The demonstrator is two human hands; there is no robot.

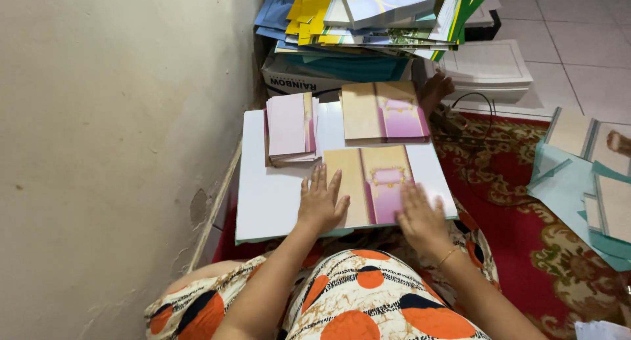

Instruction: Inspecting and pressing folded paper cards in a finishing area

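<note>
White board point(269, 195) fills my lap; my left hand point(321, 205) and right hand point(420, 218) lie flat, fingers spread, on the near card point(376, 182). Farther off lie another card point(383, 111) and a pink stack point(289, 126), with paper piles point(374, 18) behind.

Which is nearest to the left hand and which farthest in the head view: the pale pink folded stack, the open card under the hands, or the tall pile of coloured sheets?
From the left hand:
1. Open card, touching it, just to its right.
2. Pale pink folded stack, ahead on the white board.
3. Pile of coloured sheets, farthest, beyond the board by the wall.
</note>
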